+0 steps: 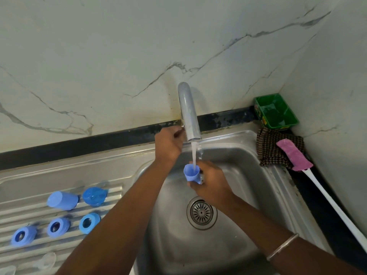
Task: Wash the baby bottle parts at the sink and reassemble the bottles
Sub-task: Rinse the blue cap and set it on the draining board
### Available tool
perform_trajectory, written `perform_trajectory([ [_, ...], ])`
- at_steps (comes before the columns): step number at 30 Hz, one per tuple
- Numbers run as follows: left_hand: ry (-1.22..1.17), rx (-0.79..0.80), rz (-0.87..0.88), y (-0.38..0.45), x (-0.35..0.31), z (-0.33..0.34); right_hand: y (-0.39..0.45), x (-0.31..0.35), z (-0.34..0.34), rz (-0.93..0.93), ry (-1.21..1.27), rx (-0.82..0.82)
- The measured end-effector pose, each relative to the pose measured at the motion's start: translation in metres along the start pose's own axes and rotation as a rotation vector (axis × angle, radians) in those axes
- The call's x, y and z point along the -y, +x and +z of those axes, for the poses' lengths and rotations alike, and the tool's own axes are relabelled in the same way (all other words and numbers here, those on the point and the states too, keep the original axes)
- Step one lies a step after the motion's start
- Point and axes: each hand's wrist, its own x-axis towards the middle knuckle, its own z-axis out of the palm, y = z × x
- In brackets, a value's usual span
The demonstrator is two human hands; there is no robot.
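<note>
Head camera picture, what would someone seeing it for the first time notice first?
The running tap at the centre, its stream pouring into a small blue cup that the right hand holds over the steel sink, while the left hand rests at the tap's base. Next, the blue bottle parts set out on the ribbed drainboard at left. Then the pink-headed brush lying on a checked cloth at right.

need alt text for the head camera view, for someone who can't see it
The right hand holds a blue cap under the running tap over a steel sink while the left hand touches the tap's lever. More blue bottle parts lie on the drainboard.
</note>
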Motion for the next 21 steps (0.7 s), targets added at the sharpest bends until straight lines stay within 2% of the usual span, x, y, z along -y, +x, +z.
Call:
perform_trajectory([
  [3,0.007,-0.040,-0.003,0.005,-0.002,0.006,-0.008,-0.009,-0.004,0.031,0.106,0.008],
  [6,0.035,-0.010,0.012,0.005,-0.004,0.002,-0.022,-0.017,-0.005,0.093,0.180,0.062],
  [10,0.054,0.054,0.080,0.008,-0.010,-0.002,-0.044,-0.028,-0.002,0.295,0.117,0.071],
  [15,0.210,0.132,0.197,0.015,-0.008,-0.005,-0.070,-0.033,-0.001,0.521,0.172,0.106],
  [19,0.260,0.126,0.238,0.012,-0.008,-0.006,-0.078,-0.022,0.001,0.803,0.474,0.046],
  [21,0.289,0.140,0.289,0.005,-0.004,-0.007,-0.083,-0.013,0.000,0.841,0.574,-0.012],
])
